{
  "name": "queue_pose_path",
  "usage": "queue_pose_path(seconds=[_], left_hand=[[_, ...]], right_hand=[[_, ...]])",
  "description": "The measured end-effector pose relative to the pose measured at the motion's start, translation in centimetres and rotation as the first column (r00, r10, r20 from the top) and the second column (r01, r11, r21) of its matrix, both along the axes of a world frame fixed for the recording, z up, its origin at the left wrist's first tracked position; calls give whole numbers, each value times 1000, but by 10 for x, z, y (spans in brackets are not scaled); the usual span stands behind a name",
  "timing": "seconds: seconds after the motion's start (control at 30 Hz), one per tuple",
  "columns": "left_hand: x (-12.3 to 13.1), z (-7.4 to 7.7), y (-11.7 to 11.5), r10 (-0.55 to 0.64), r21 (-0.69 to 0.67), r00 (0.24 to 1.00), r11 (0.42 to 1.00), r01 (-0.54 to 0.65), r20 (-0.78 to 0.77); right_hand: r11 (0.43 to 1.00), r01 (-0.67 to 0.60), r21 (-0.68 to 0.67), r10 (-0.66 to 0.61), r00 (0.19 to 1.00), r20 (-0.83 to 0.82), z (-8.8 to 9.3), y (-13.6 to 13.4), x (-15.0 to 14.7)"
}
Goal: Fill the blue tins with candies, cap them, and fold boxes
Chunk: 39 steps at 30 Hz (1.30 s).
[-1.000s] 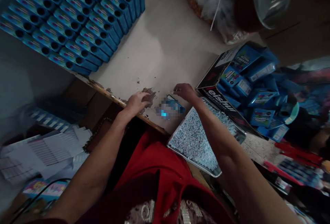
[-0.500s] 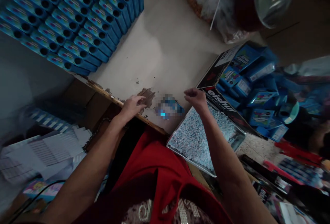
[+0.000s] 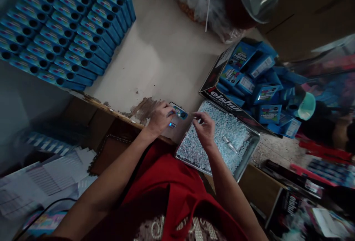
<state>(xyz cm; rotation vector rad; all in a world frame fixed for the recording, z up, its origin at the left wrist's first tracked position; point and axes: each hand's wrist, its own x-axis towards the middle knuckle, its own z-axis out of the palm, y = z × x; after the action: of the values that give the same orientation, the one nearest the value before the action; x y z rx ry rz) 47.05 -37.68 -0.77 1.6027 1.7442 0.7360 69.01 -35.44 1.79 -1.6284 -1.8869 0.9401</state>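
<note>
My left hand rests on a small blue device with a lit blue spot, at the near edge of the white table, fingers curled over it. My right hand hovers over a metal tray filled with small pale blue and white pieces, its fingers pinched together close to the device. What the fingers pinch, if anything, is too small to see. A short clear tube or scoop lies on the pieces in the tray.
Rows of blue boxes with round holes fill the table's far left. A black carton of loose blue packets stands right of the tray. A clear plastic bag lies at the back. Papers lie lower left.
My left hand moved right onto the blue device. My right hand came down from beside the carton to over the tray, fingers pinched. The view shifted.
</note>
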Motion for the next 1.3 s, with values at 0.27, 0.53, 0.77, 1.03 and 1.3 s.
queue_pose_path(seconds=[0.27,0.53,0.77,1.03,1.3], left_hand=[[16,-6,15,-89,-85,991,993,80,-103],[27,-2,14,-137,-78,960,990,121,-243],[41,-3,23,-123,-68,965,992,110,-233],[32,-3,19,20,-38,994,999,-25,-112],[-23,-5,5,135,3,987,991,-136,-89]], right_hand=[[971,160,-178,-34,827,561,-24,-57,92],[973,99,-206,58,765,641,-50,-72,105],[972,81,-221,89,741,665,-59,-60,100],[978,134,-159,-32,853,520,-28,-50,86],[996,-41,-74,51,990,132,-5,-5,1]])
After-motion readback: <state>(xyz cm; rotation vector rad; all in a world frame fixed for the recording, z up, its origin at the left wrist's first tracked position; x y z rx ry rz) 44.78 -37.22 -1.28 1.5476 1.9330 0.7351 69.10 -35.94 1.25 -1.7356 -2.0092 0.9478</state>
